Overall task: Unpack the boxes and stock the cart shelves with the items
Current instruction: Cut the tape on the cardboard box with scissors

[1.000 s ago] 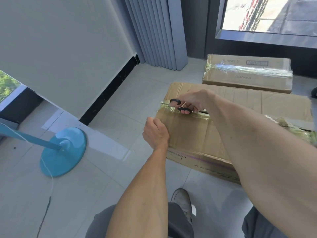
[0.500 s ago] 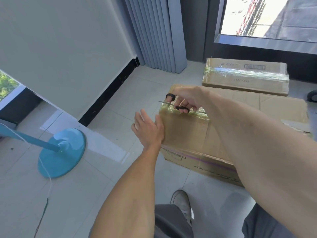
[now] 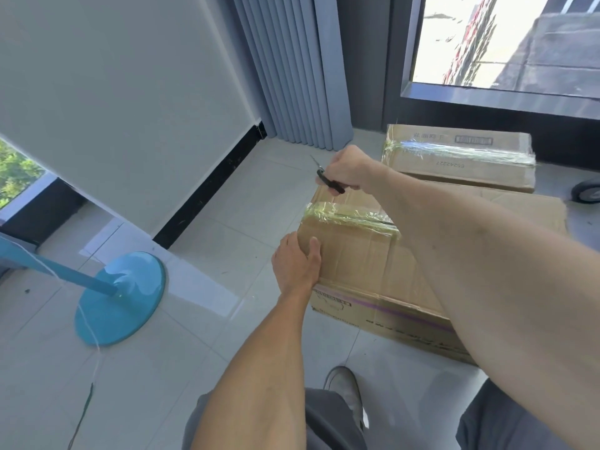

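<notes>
I note the near box on the tiled floor, its taped seam running across the top at the left end. The left hand lies on the box's left corner, thumb on top, fingers down the side face. The right hand is above the box's far left edge, fingers curled tight round the scissors, blade tip pointing away. A second box sits just behind. Left of the box lies open floor up to a blue stand base.
</notes>
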Available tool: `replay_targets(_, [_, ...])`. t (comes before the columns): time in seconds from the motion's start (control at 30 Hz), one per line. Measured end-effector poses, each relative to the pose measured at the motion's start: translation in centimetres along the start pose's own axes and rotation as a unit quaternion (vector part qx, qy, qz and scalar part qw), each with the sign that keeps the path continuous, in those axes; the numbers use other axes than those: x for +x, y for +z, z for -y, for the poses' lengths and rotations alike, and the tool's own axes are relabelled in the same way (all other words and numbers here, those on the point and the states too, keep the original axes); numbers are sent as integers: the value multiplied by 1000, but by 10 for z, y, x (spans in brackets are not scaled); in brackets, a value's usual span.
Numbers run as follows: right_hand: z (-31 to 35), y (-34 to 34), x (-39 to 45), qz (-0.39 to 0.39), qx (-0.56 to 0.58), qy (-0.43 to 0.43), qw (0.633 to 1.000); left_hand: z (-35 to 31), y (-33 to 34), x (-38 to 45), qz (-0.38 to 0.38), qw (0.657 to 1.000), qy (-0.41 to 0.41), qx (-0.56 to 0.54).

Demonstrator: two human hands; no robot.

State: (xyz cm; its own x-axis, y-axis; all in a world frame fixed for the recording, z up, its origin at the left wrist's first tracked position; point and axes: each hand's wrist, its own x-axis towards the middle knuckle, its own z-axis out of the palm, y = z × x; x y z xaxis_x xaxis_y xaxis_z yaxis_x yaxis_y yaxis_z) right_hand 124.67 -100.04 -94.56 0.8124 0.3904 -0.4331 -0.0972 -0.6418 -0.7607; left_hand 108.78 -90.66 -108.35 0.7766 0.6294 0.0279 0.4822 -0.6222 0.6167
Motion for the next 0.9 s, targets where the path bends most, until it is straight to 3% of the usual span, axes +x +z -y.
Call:
replay_targets(0.1, [-22,-2,-12,-85,-77,3,993,-10,-11,9,-46,989,-86,-115])
replay_targets(0.2, [-44,-10,-22,-136,-84,9,987,-15,-23,24,-40,981,-143,-123])
replay_targets(0.47, [-37,-17,-31,60,11,67,996,-10,-18,30,-42,980,-163,-107])
replay_targets(0.57, [-35,2,-19,72,15,72,995,-6,-21,40,-35,992,-119,-18])
replay_targets(0.67, [-35,18,-11,3,-2,71,997,-8,-28,43,-14,994,-64,87])
replay_targets(0.77, [-31,29,-22,-72,-73,62,993,-22,-45,50,73,976,-130,161])
replay_targets(0.83, [-25,36,-34,-66,-108,91,988,-35,-61,59,113,960,-177,187])
replay_targets(0.9, [-13,41,-49,-49,-134,125,982,-52,-79,69,131,948,-174,232])
